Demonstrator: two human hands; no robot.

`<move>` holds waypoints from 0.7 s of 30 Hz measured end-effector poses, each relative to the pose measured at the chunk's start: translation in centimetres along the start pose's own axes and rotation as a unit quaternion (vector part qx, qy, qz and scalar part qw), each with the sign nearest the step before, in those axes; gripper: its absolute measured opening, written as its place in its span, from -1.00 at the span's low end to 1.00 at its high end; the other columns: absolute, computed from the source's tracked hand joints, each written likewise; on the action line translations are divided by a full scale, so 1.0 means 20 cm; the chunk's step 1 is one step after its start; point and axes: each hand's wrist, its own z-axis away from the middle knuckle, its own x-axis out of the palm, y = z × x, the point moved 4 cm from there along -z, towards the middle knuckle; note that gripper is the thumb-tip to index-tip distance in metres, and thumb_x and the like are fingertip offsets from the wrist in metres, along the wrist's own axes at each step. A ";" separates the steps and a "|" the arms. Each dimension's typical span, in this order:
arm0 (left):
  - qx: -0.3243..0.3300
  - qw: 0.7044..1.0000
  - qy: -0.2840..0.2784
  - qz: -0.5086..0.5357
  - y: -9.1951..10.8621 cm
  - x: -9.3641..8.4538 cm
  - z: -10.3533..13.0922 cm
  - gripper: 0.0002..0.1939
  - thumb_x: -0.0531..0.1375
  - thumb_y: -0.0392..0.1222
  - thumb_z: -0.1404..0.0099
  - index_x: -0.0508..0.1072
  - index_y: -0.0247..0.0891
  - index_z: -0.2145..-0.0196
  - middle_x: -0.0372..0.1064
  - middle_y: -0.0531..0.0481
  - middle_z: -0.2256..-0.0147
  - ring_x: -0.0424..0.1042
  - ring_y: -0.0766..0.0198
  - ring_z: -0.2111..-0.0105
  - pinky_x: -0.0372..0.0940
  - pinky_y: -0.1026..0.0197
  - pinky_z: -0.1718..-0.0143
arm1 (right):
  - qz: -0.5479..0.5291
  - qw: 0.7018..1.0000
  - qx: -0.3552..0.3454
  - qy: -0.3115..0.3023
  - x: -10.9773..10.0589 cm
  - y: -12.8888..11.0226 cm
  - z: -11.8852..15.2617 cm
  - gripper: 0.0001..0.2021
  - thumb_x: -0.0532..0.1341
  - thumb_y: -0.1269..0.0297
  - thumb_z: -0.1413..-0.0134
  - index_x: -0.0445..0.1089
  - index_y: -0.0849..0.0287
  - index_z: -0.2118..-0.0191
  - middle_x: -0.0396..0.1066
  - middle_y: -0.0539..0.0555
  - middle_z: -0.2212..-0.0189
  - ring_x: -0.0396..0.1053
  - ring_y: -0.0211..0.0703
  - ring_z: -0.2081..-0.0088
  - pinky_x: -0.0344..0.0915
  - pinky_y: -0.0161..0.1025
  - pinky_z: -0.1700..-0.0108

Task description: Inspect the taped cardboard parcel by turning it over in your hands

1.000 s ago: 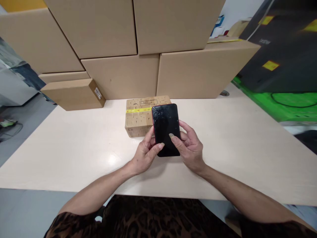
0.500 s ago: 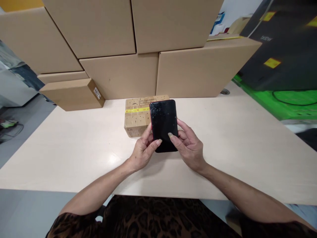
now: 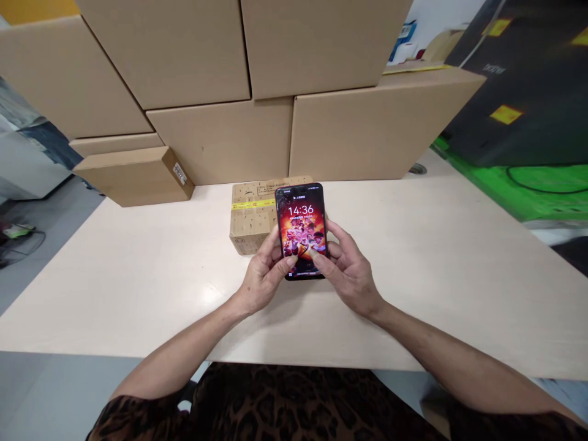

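A smartphone (image 3: 302, 229) is held upright over the table, its screen lit and showing 14:36 above a red and orange picture. My left hand (image 3: 265, 275) grips its lower left edge, the thumb over the screen's lower corner. On the lower right side, my right hand (image 3: 351, 272) is closed on the same phone, with its thumb over the glass. The fingers behind the phone are partly hidden. Behind it, a taped cardboard box (image 3: 252, 222) with a yellow strip rests on the table and is partly covered by the phone.
Large cardboard boxes (image 3: 340, 138) are stacked along the back edge of the pale table (image 3: 436, 294). A flatter carton (image 3: 138, 177) lies at the back left. On the right are a dark case (image 3: 533, 79) and a green surface (image 3: 496, 190).
The phone's screen was black and is now lit with a lock screen. Phone and hands have shifted very slightly left.
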 end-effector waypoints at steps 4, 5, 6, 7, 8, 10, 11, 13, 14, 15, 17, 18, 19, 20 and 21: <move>-0.007 1.000 0.009 0.022 0.00 0.00 0.01 -0.16 0.36 0.01 -0.49 0.12 0.03 -0.57 0.64 -0.17 -0.14 0.63 0.00 -0.12 0.53 -0.13 -0.23 | -0.029 0.999 0.026 0.001 0.01 -0.02 0.00 -0.31 0.43 0.05 -0.32 0.19 0.03 -0.42 0.70 0.18 -0.05 0.71 0.03 0.01 0.71 0.07 -0.03; -0.007 1.000 0.013 0.021 0.00 0.00 0.01 -0.16 0.37 0.02 -0.48 0.13 0.04 -0.57 0.64 -0.16 -0.13 0.63 0.00 -0.12 0.53 -0.14 -0.23 | -0.031 0.999 0.025 0.003 0.01 -0.03 -0.01 -0.33 0.44 0.06 -0.30 0.22 0.03 -0.39 0.71 0.16 -0.01 0.71 -0.01 0.07 0.72 0.03 0.02; -0.009 1.000 0.017 0.019 0.00 0.00 0.01 -0.16 0.37 0.02 -0.48 0.14 0.05 -0.57 0.64 -0.16 -0.13 0.63 -0.01 -0.12 0.53 -0.15 -0.22 | -0.033 0.999 0.022 0.004 0.01 -0.04 -0.01 -0.36 0.46 0.07 -0.28 0.26 0.03 -0.36 0.71 0.13 0.03 0.70 -0.05 0.14 0.73 -0.02 0.09; -0.011 1.000 0.020 0.015 0.00 0.00 0.01 -0.16 0.38 0.03 -0.47 0.15 0.05 -0.57 0.64 -0.16 -0.12 0.63 -0.02 -0.11 0.53 -0.17 -0.22 | -0.036 0.999 0.019 0.002 0.01 -0.05 -0.01 -0.41 0.47 0.08 -0.26 0.32 0.04 -0.30 0.72 0.11 0.08 0.68 -0.11 0.21 0.71 -0.10 0.17; -0.013 1.000 0.023 0.010 0.00 0.00 0.01 -0.16 0.38 0.04 -0.47 0.15 0.05 -0.56 0.64 -0.16 -0.12 0.63 -0.03 -0.11 0.53 -0.19 -0.22 | -0.038 0.999 0.021 -0.002 0.01 -0.05 -0.02 -0.48 0.49 0.09 -0.24 0.39 0.06 -0.22 0.72 0.08 0.14 0.65 -0.16 0.28 0.67 -0.18 0.26; -0.015 1.000 0.025 0.003 0.00 -0.01 0.01 -0.16 0.38 0.06 -0.47 0.16 0.05 -0.56 0.65 -0.17 -0.10 0.64 -0.03 -0.10 0.54 -0.19 -0.21 | -0.042 0.998 0.042 -0.013 0.01 -0.04 -0.02 -0.61 0.52 0.09 -0.19 0.49 0.11 -0.02 0.69 0.03 0.27 0.56 -0.25 0.40 0.55 -0.33 0.43; -0.015 1.000 0.025 -0.003 0.00 -0.01 0.01 -0.17 0.38 0.06 -0.46 0.17 0.04 -0.56 0.66 -0.16 -0.07 0.64 -0.02 -0.08 0.56 -0.17 -0.18 | -0.045 0.997 0.058 -0.015 0.00 -0.03 -0.02 -0.64 0.53 0.07 -0.17 0.51 0.13 0.06 0.67 0.02 0.31 0.53 -0.28 0.44 0.48 -0.37 0.49; -0.008 0.999 0.025 -0.021 0.02 -0.02 0.01 -0.18 0.38 0.05 -0.46 0.20 0.02 -0.55 0.68 -0.13 0.03 0.67 0.06 0.03 0.62 -0.06 -0.06 | -0.058 0.994 0.092 -0.008 -0.02 -0.02 -0.03 -0.62 0.57 0.03 -0.10 0.53 0.15 0.15 0.65 0.02 0.35 0.49 -0.30 0.47 0.40 -0.41 0.55; 0.001 0.999 0.024 -0.032 0.03 -0.02 0.01 -0.20 0.38 0.05 -0.47 0.22 0.01 -0.54 0.68 -0.10 0.09 0.68 0.12 0.11 0.64 0.02 0.03 | -0.069 0.992 0.102 0.004 -0.03 -0.02 -0.04 -0.60 0.58 0.01 -0.06 0.53 0.15 0.17 0.66 0.02 0.35 0.48 -0.30 0.49 0.37 -0.42 0.57; 0.015 0.999 0.023 -0.044 0.05 -0.03 0.01 -0.23 0.38 0.04 -0.47 0.25 0.01 -0.52 0.68 -0.07 0.15 0.69 0.18 0.20 0.64 0.09 0.13 | -0.081 0.991 0.106 0.022 -0.05 -0.03 -0.05 -0.58 0.60 0.00 -0.01 0.53 0.14 0.19 0.65 0.01 0.36 0.46 -0.31 0.51 0.34 -0.43 0.60; 0.061 0.995 0.037 -0.067 0.10 -0.06 0.01 -0.32 0.35 0.02 -0.50 0.32 0.00 -0.48 0.67 -0.03 0.20 0.67 0.26 0.33 0.63 0.19 0.28 | -0.097 0.988 0.093 0.074 -0.10 -0.05 -0.09 -0.55 0.65 -0.02 0.10 0.53 0.12 0.25 0.63 -0.01 0.39 0.40 -0.34 0.56 0.29 -0.43 0.64; 0.090 0.992 0.053 -0.075 0.13 -0.08 0.01 -0.38 0.33 0.01 -0.52 0.36 -0.01 -0.45 0.66 -0.02 0.21 0.67 0.28 0.36 0.62 0.23 0.33 | -0.102 0.986 0.077 0.107 -0.14 -0.07 -0.12 -0.52 0.67 -0.03 0.17 0.52 0.11 0.27 0.60 -0.04 0.41 0.37 -0.35 0.59 0.27 -0.42 0.66; 0.121 0.986 0.077 -0.082 0.16 -0.10 0.00 -0.44 0.32 0.00 -0.53 0.41 -0.02 -0.41 0.66 -0.01 0.22 0.66 0.30 0.39 0.60 0.25 0.36 | -0.103 0.983 0.059 0.141 -0.18 -0.08 -0.15 -0.50 0.69 -0.03 0.24 0.52 0.10 0.29 0.59 -0.05 0.43 0.36 -0.35 0.59 0.27 -0.41 0.67; 0.151 0.979 0.108 -0.089 0.19 -0.13 0.00 -0.50 0.32 -0.02 -0.53 0.46 -0.03 -0.36 0.66 0.00 0.24 0.64 0.32 0.42 0.58 0.28 0.40 | -0.103 0.978 0.040 0.176 -0.23 -0.09 -0.18 -0.47 0.71 -0.03 0.31 0.52 0.09 0.29 0.57 -0.06 0.44 0.36 -0.34 0.60 0.27 -0.40 0.67; 0.175 0.969 0.144 -0.094 0.22 -0.16 0.00 -0.56 0.32 -0.02 -0.53 0.51 -0.04 -0.30 0.65 0.01 0.26 0.62 0.35 0.45 0.55 0.31 0.43 | -0.101 0.972 0.023 0.209 -0.28 -0.09 -0.21 -0.44 0.73 -0.02 0.38 0.51 0.10 0.31 0.55 -0.08 0.46 0.34 -0.36 0.61 0.25 -0.41 0.68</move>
